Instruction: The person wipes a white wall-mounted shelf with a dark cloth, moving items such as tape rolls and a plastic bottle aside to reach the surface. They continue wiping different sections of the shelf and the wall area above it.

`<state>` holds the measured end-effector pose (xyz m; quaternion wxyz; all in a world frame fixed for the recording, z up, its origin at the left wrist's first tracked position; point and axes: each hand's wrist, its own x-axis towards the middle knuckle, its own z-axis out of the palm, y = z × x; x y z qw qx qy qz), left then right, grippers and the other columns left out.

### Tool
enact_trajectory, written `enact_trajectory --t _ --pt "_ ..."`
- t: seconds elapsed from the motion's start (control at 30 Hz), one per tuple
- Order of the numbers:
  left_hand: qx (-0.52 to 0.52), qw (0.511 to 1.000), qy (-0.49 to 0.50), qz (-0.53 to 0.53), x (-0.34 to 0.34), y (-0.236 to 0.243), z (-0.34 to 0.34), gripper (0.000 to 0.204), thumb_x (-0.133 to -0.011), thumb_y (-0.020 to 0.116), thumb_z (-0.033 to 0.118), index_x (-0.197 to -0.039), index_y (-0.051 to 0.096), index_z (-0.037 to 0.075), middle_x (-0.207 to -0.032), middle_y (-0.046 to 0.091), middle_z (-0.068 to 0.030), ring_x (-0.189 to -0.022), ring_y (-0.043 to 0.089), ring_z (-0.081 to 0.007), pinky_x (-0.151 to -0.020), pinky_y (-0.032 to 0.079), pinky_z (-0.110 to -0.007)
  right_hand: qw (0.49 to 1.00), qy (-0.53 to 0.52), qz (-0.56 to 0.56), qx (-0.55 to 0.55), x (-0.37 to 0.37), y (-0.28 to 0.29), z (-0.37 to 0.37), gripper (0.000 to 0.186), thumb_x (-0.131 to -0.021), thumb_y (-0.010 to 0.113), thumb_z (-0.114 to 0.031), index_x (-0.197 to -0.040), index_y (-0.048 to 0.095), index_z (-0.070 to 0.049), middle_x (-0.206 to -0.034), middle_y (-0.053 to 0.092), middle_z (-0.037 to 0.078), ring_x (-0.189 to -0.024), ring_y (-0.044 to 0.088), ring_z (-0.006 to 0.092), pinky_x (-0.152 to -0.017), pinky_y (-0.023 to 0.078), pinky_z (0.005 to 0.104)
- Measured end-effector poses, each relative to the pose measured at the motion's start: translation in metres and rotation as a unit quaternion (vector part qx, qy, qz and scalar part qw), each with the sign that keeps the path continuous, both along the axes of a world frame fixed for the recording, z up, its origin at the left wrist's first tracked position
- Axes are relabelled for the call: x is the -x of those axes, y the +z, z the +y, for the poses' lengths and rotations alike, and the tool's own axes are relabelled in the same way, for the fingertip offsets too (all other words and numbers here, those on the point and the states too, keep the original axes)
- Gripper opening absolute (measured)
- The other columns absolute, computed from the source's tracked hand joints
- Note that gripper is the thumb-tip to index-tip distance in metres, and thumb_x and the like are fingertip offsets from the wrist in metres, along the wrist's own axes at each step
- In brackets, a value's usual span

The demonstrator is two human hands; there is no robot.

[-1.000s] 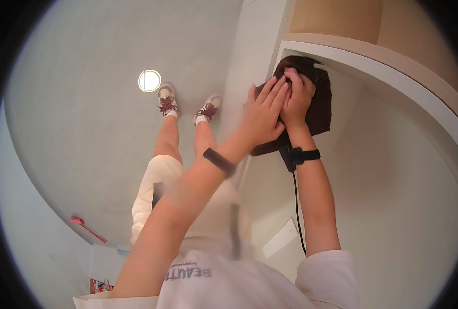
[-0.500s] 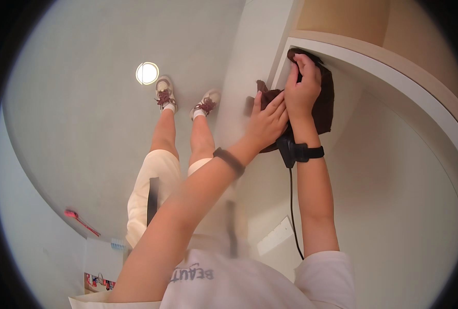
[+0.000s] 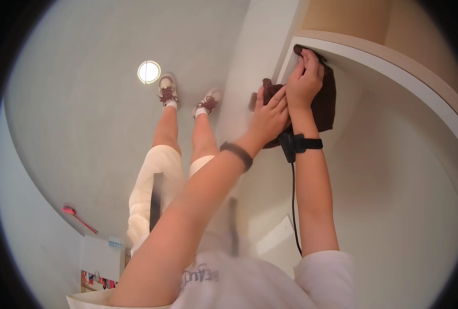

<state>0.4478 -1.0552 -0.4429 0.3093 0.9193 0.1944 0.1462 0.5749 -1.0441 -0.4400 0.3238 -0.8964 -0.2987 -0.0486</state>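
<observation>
A dark brown cloth (image 3: 326, 105) hangs against the pale panel, just below a white edge (image 3: 337, 47). My right hand (image 3: 305, 85) is on its upper part, fingers curled and tips at a small fold near that edge's corner. Lower and to the left, my left hand (image 3: 270, 117) lies along a bunched part of the same cloth, thumb up and fingers together over it. The two hands touch, the left fingertips against the right hand's heel. My palms hide much of the cloth's middle.
A black device strapped to my right wrist (image 3: 293, 147) trails a black cable (image 3: 294, 206) down my forearm. A dark band (image 3: 237, 154) circles my left wrist. Beyond the white edge is a tan surface (image 3: 342, 20). A red long-handled object (image 3: 79, 219) is at lower left.
My right fingertips have come closer to the fold at the cloth's upper end, and less of that fold shows. Both hands appear slightly higher and further right; the view has also shifted a little.
</observation>
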Motion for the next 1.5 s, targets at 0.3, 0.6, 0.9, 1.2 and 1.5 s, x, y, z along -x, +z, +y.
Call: enact_trajectory --t 0.3,0.6,0.9,1.2,1.5 --pt "-0.011 1.0 0.006 0.0 0.001 -0.006 -0.007 0.038 -0.084 0.056 0.027 -0.117 0.06 0.01 -0.131 0.053 -0.002 -0.134 0.035 -0.0169 -0.101 0.018 -0.068 0.996 0.029 -0.055 0.064 0.004 0.005 -0.007 0.019 -0.085 0.057 -0.001 -0.103 0.063 -0.005 -0.093 0.067 0.012 -0.086 0.062 0.0301 -0.077 0.049 0.0385" --pt "-0.014 1.0 0.002 0.006 0.001 -0.011 -0.01 0.038 -0.083 0.057 0.027 -0.117 0.06 0.01 -0.133 0.051 -0.0023 -0.135 0.034 -0.0172 -0.1 0.02 -0.068 0.994 0.035 -0.08 0.072 0.007 0.01 -0.009 0.017 -0.084 0.058 0.003 -0.099 0.064 -0.003 -0.089 0.067 0.012 -0.084 0.062 0.0297 -0.074 0.052 0.0367" --pt "0.004 1.0 0.009 -0.012 0.002 -0.01 -0.009 0.036 -0.081 0.059 0.026 -0.114 0.062 0.011 -0.131 0.052 -0.0023 -0.135 0.035 -0.0177 -0.1 0.021 -0.068 0.992 0.076 -0.066 0.074 0.011 0.017 -0.014 0.016 -0.083 0.061 0.001 -0.099 0.064 -0.003 -0.088 0.067 0.012 -0.083 0.062 0.0296 -0.074 0.052 0.0368" --pt "0.014 1.0 0.001 -0.009 0.004 -0.006 -0.007 0.039 -0.078 0.061 0.027 -0.113 0.061 0.009 -0.129 0.054 -0.0038 -0.133 0.037 -0.0185 -0.101 0.024 -0.063 0.993 0.098 -0.053 0.043 0.0 0.013 -0.011 0.018 -0.083 0.061 0.003 -0.1 0.063 -0.004 -0.092 0.065 0.013 -0.084 0.066 0.0265 -0.074 0.054 0.0335" --pt "0.051 0.997 -0.05 0.012 0.004 -0.006 -0.001 0.05 -0.074 0.066 0.026 -0.121 0.057 0.009 -0.141 0.043 -0.0054 -0.136 0.032 -0.0208 -0.102 0.033 -0.052 0.992 0.098 0.078 0.007 -0.009 0.005 -0.04 0.019 -0.083 0.063 -0.004 -0.101 0.064 -0.007 -0.092 0.066 0.01 -0.088 0.06 0.0301 -0.079 0.049 0.0388"
